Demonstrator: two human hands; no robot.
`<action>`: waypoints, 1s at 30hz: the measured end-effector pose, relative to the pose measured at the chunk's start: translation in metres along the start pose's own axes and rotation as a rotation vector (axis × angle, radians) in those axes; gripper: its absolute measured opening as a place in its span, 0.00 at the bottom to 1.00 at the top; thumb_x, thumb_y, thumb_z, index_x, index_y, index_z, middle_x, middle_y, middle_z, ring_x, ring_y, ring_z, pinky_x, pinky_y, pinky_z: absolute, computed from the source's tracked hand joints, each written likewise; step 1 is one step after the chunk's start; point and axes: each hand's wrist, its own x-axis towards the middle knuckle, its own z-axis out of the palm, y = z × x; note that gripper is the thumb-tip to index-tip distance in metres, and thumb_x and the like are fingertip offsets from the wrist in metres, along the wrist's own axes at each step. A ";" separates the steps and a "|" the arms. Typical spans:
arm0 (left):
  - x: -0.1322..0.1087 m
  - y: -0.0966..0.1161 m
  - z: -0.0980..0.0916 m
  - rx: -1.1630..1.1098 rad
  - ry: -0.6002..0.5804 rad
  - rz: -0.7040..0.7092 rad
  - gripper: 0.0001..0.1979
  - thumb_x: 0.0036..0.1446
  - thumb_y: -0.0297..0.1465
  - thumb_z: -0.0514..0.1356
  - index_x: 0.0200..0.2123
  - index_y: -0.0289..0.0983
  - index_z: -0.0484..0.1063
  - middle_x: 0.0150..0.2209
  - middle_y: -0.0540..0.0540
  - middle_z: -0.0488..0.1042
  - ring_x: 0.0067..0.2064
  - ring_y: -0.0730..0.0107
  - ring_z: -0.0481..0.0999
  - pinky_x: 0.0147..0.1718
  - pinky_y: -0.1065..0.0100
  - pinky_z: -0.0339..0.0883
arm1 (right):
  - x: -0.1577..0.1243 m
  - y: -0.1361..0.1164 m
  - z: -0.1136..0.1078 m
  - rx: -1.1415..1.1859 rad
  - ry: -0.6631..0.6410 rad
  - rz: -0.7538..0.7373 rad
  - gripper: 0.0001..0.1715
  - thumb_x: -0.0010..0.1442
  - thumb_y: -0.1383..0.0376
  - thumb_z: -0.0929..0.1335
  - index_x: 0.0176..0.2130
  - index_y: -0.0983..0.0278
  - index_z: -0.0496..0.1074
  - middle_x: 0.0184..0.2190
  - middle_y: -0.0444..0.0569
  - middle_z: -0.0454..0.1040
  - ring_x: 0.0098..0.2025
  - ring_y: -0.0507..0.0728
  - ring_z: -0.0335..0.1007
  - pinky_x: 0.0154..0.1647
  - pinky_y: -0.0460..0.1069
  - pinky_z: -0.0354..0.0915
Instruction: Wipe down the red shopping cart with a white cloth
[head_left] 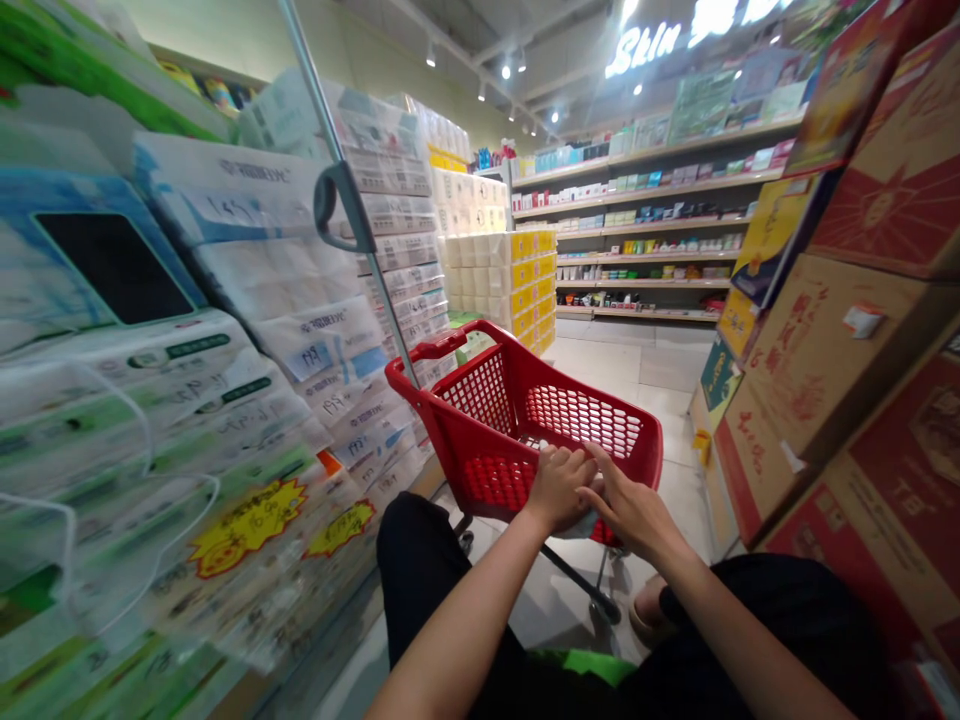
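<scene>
My left hand (559, 490) and my right hand (634, 508) meet in front of the red shopping cart (450, 440). The left fingers are curled over. My right hand's thumb and forefinger reach against the left hand's fingers. Below and between them shows a bit of a pale, soft-looking thing (579, 526); the hands cover most of it, so its kind is unclear. The cart's plastic basket has lattice walls and stands on wheels, just beyond my knees. Along its left side rises a metal pole with a grey plastic grip (341, 210).
Tall stacks of wrapped tissue packs (300, 300) line the left, with a dark-screened device (116, 268) and a white cable (142, 420) on them. Cardboard cartons (817, 350) are piled on the right. Stocked shelves (630, 225) stand at the back, beyond a tiled aisle (645, 375).
</scene>
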 end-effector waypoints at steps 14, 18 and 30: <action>-0.012 -0.031 -0.015 -0.163 0.027 -0.077 0.12 0.58 0.37 0.56 0.45 0.42 0.71 0.45 0.46 0.70 0.54 0.59 0.64 0.65 0.50 0.42 | -0.001 -0.039 0.011 0.071 -0.038 -0.090 0.42 0.66 0.51 0.57 0.69 0.58 0.32 0.59 0.57 0.66 0.42 0.60 0.75 0.37 0.51 0.66; -0.021 -0.020 -0.010 -0.289 0.144 -0.250 0.14 0.58 0.37 0.57 0.46 0.41 0.68 0.51 0.44 0.67 0.61 0.57 0.58 0.66 0.46 0.37 | 0.001 -0.029 0.009 0.011 -0.123 -0.137 0.41 0.66 0.50 0.56 0.69 0.59 0.33 0.51 0.55 0.74 0.40 0.60 0.76 0.36 0.50 0.64; -0.062 0.070 0.035 -0.928 0.369 -0.689 0.26 0.68 0.42 0.40 0.67 0.49 0.41 0.70 0.51 0.38 0.70 0.67 0.35 0.69 0.59 0.39 | 0.010 -0.012 0.018 -0.094 -0.104 -0.172 0.43 0.65 0.46 0.55 0.69 0.64 0.37 0.36 0.54 0.78 0.35 0.61 0.75 0.34 0.49 0.59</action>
